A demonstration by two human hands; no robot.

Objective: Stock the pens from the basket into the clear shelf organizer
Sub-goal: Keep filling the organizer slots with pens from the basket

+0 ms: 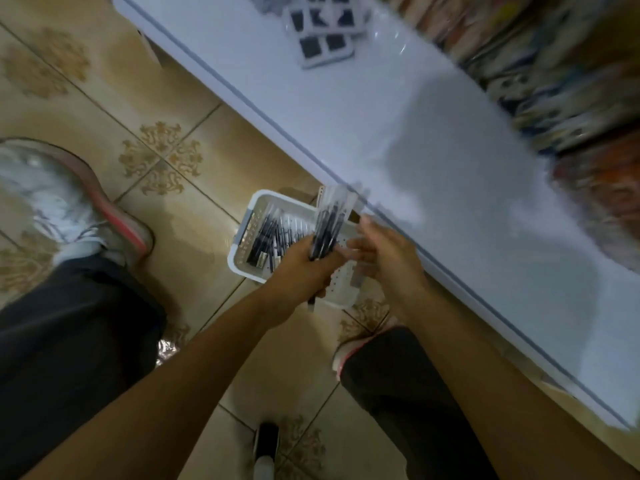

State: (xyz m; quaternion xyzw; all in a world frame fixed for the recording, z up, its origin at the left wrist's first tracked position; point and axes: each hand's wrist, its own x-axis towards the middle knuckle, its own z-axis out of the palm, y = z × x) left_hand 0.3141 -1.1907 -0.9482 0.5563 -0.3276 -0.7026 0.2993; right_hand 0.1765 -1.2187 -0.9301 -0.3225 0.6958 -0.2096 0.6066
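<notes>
White basket [238, 244]: one; left hand [300, 269] holds pen bundle [329, 219] (count blurred).

Both bare forearms stretched forward and down, converging; the left hand [303, 270] was curled round a bundle of pens [329, 220]; the right hand [384, 256] lay just beside it, fingers loosely extended toward the bundle, blurred

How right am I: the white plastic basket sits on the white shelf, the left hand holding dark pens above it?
Not quite: the head view shows the white plastic basket on the tan tiled floor, not the white shelf. The left hand does hold the dark pens above it.
</notes>
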